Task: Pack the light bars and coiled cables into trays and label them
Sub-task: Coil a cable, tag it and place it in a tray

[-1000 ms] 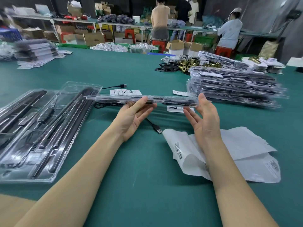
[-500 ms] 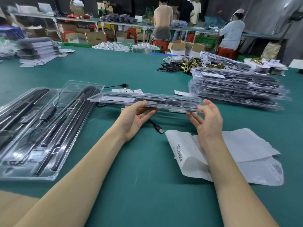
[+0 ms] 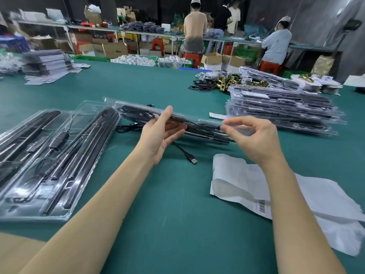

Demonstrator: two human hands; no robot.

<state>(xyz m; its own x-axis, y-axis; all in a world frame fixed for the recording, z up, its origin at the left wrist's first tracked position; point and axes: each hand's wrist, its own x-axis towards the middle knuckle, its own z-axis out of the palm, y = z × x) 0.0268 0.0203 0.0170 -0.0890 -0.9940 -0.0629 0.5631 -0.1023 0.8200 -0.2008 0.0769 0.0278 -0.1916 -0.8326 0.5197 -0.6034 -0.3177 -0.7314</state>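
We have the closed clear plastic clamshell tray (image 3: 197,123), packed with black light bars and a coiled cable, up off the green tabletop (image 3: 167,204) between both hands. Our left hand (image 3: 161,133) cradles it from beneath, fingers nearly straight, thumb up along the far edge. Our right hand (image 3: 254,136) pinches the tray's near rim between thumb and curled fingertips.

Risks from here: the left grip is loose, so if the tray tilts it could slide off those flat fingers. The right pinch sits on thin, slick plastic and could slip. If the lid is not fully snapped, the bars could spill.

Under the tray lies one loose black USB cable (image 3: 187,153); it could snag when we set down.

Counting outward: two open filled trays (image 3: 65,155) at left, overlapping. One white label strip (image 3: 218,116) beyond the tray. One crumpled white label backing sheet (image 3: 296,192) at right. One tall stack of finished trays (image 3: 282,109); its layers blur, so we leave them uncounted.
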